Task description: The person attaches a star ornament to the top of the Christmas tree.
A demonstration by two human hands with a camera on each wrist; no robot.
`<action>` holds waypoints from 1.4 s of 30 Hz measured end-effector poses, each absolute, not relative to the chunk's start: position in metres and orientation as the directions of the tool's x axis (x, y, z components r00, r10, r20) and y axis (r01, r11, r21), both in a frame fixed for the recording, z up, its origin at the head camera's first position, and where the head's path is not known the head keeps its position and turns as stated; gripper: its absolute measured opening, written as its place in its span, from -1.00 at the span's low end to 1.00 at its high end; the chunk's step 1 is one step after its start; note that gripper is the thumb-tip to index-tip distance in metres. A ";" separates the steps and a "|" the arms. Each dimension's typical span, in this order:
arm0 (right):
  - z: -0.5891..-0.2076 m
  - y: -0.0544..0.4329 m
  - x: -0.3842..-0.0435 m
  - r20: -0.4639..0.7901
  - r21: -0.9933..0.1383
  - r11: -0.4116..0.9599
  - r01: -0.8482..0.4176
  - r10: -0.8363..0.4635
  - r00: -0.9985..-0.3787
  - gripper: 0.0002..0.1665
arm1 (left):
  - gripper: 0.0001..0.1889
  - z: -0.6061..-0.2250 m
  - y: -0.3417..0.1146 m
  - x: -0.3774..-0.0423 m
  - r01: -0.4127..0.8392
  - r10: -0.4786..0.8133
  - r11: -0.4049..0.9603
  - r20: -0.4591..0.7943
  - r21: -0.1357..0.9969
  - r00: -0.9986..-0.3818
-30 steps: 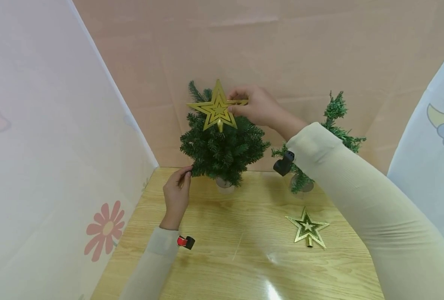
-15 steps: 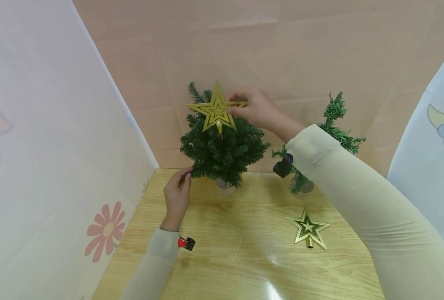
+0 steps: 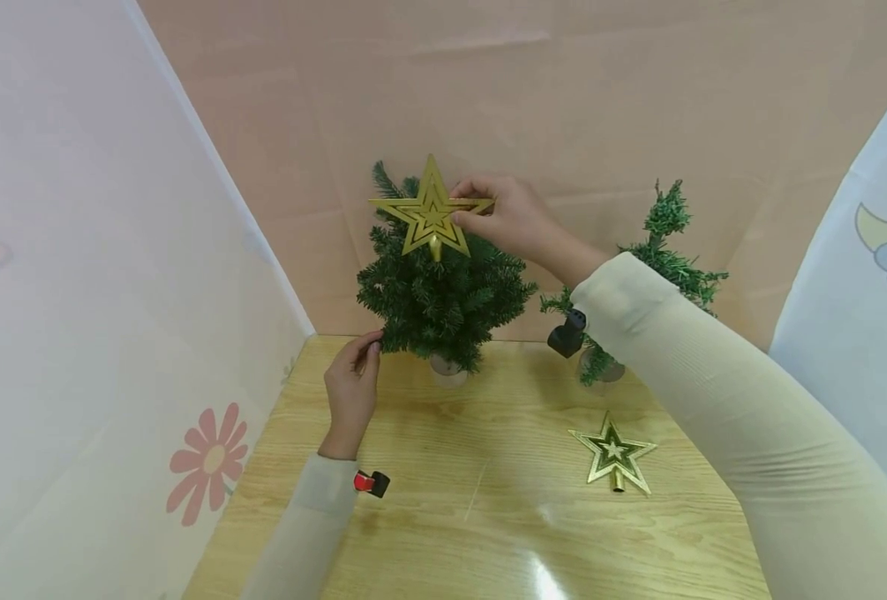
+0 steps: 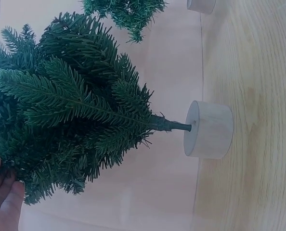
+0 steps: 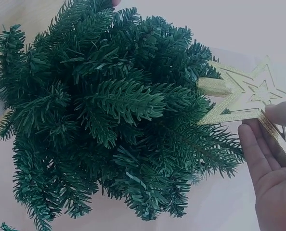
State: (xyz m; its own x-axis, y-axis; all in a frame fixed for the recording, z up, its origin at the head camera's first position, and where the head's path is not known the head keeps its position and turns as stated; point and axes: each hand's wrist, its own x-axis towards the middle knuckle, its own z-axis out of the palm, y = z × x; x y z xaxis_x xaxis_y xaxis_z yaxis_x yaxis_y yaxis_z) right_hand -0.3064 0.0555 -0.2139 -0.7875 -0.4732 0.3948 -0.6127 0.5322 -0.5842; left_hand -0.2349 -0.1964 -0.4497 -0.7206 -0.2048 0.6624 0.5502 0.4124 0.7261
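Note:
My right hand (image 3: 514,215) pinches one arm of a gold star tree topper (image 3: 432,212), held upright in front of the upper part of a small green artificial Christmas tree (image 3: 447,292). In the right wrist view the star's socket (image 5: 214,86) lies against the upper needles; whether a twig is inside it cannot be seen. At the tree's lower left, my left hand (image 3: 352,390) pinches the tip of a branch between thumb and fingers. The left wrist view shows the tree's thin stem running into a round pale base (image 4: 209,130).
A second, sparser tree (image 3: 669,250) stands to the right, partly behind my right sleeve. Another gold star topper (image 3: 613,454) lies on the wooden table (image 3: 443,500). A pinkish backdrop (image 3: 563,100) rises close behind the trees, with a pale panel (image 3: 113,250) at left.
Both hands keep their grips on the star and the branch. The star stands slightly higher and straighter against the tree, and the whole view has shifted a little.

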 end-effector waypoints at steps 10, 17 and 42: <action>-0.216 0.057 -0.306 0.421 -0.648 0.472 -0.598 -0.433 -0.797 -0.68 | -0.78 -0.447 -0.195 -0.233 0.550 -0.204 0.414 0.663 0.725 -0.720; -0.214 0.058 -0.307 0.497 -0.639 0.425 -0.641 -0.408 -0.766 -0.75 | -0.77 -0.447 -0.193 -0.231 0.541 -0.197 0.416 0.653 0.731 -0.731; -0.212 0.059 -0.309 0.543 -0.551 0.491 -0.675 -0.403 -0.737 -0.85 | -0.78 -0.441 -0.192 -0.225 0.514 -0.201 0.432 0.635 0.741 -0.746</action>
